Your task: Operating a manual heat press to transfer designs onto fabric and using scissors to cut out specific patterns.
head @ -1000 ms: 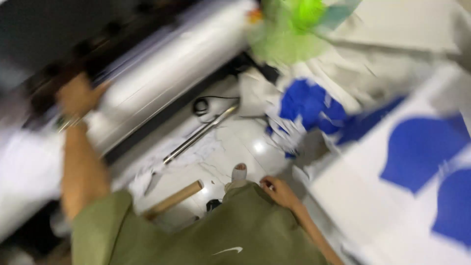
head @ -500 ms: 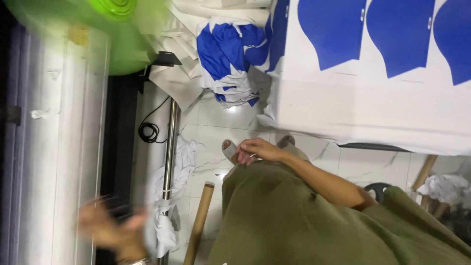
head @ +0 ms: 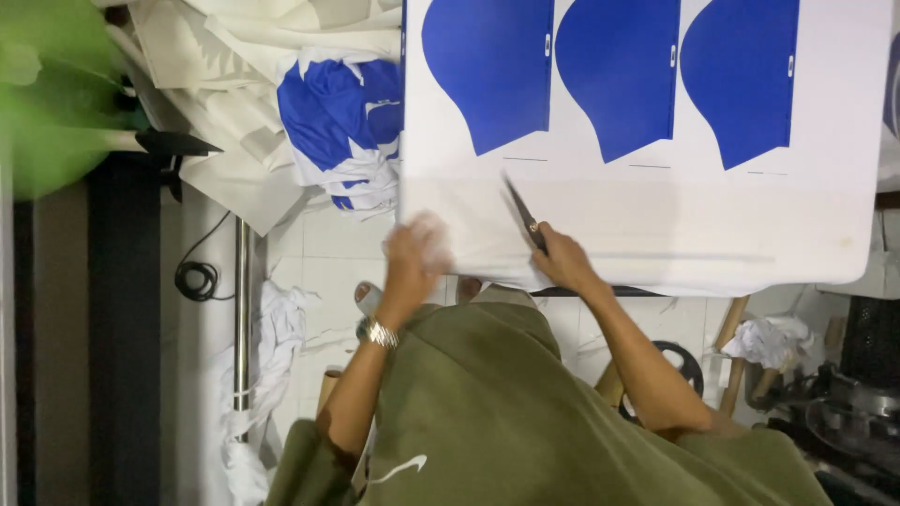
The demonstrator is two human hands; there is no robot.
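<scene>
— What are the fingers doing?
— The right hand (head: 562, 262) is shut on the scissors (head: 525, 217), blades lying on the white sheet (head: 637, 225). The left hand (head: 415, 251) is blurred; it rests on the sheet's edge, grip unclear.
— Where is the sheet?
— Spread on the tabletop, three blue shapes (head: 487, 66) printed on it. Scrap pile (head: 328, 112) to the left.

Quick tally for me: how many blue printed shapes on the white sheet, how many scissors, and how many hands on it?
Whole blue printed shapes on the white sheet: 3
Scissors: 1
Hands on the sheet, left hand and right hand: 2
Total: 6
</scene>
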